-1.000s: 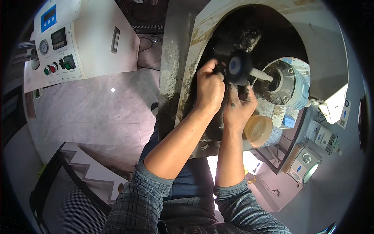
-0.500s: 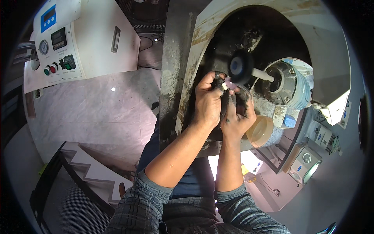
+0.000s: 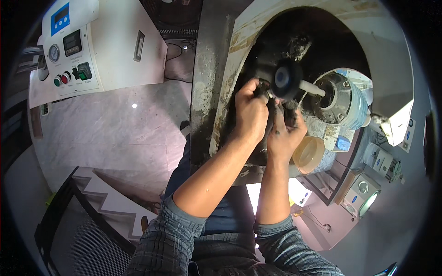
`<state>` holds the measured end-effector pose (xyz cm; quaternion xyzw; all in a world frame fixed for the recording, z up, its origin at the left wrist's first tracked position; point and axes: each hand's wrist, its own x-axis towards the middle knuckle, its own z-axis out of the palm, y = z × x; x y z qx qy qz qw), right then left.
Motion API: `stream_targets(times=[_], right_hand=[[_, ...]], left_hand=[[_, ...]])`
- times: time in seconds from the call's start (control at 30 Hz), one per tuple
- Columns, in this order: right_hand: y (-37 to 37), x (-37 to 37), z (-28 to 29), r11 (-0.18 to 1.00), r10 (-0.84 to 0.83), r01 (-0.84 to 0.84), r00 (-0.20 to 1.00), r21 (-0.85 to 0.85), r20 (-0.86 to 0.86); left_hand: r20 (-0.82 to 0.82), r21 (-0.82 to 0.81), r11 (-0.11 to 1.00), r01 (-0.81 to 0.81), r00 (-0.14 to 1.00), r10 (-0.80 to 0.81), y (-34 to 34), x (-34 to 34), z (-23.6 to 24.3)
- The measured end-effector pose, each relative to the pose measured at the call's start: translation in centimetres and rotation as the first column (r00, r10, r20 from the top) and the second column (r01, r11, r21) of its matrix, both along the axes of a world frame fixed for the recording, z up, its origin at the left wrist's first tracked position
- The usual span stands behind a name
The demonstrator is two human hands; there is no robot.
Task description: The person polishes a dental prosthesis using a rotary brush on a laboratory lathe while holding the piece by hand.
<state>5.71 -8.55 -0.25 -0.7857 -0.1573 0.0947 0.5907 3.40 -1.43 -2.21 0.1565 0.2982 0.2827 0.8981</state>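
Both my hands are at a dark round polishing wheel [image 3: 291,78] with a blue centre, fixed on a pale shaft [image 3: 311,88]. My left hand [image 3: 251,114], its blackened fingertips pinched, is at the wheel's lower left edge. My right hand [image 3: 286,137] is just below, its dirty fingers bent and closed. Between the fingertips they hold a small pinkish-white piece [image 3: 270,94] against or very near the wheel's lower rim. Fingers and wheel hide most of it, so its exact shape does not show.
The shaft runs from a motor [image 3: 338,99] at the right, inside a dirty pale hood [image 3: 391,60]. A translucent round bowl [image 3: 317,158] stands right of my right wrist. A white control cabinet [image 3: 117,46] is at the far left; a black mesh chair [image 3: 87,225] is at the lower left.
My hands have shifted slightly right, the left one turning more over the piece. The pinkish piece, plainer before, is now mostly covered by fingers and close against the wheel.
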Motion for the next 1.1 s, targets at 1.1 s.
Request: stream_targets(times=[1.1], right_hand=[[0.4,-1.2,-0.6,0.997,-0.056,0.057,0.998,0.045,-0.028]], left_hand=[[-0.009,0.165,0.985,0.044,0.999,-0.043,1.1,-0.3,-0.4]])
